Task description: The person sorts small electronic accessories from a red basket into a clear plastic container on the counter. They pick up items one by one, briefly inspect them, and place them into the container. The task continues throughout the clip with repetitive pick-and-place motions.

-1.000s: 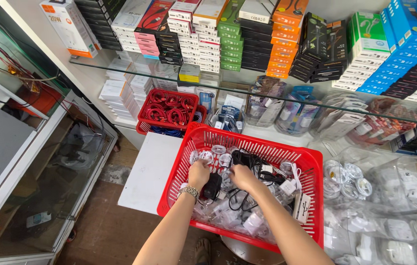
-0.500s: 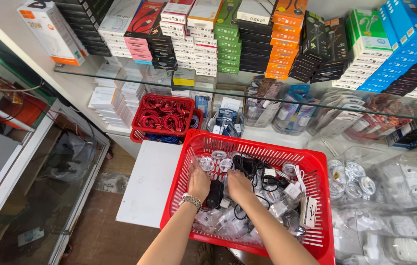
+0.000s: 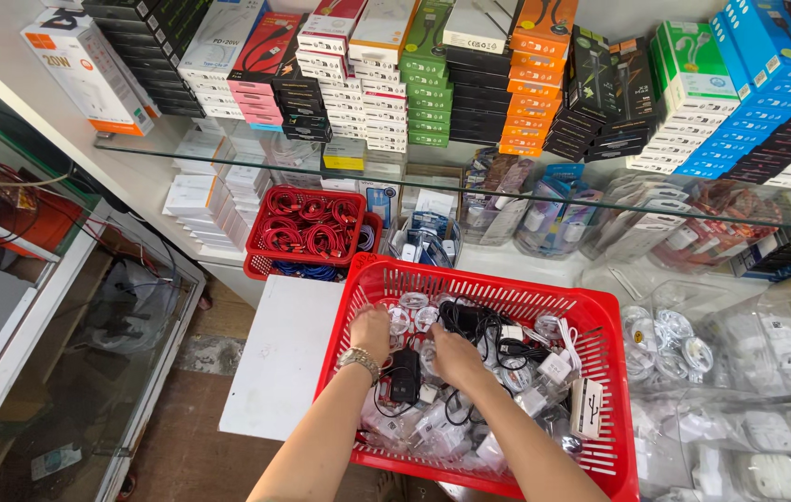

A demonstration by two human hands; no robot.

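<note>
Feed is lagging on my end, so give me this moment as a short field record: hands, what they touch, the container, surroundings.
left hand: inside the large red basket, on bagged white cables; grip state unclear
right hand: in the same basket, on tangled black cables; grip state unclear
between hands: black charger
behind basket: small red basket of red cables
above: glass shelf stacked with coloured boxes

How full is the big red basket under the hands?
Roughly half full. The red basket holds bagged cables and chargers across its floor, below the rim; both the left hand and right hand reach into the pile.
</note>
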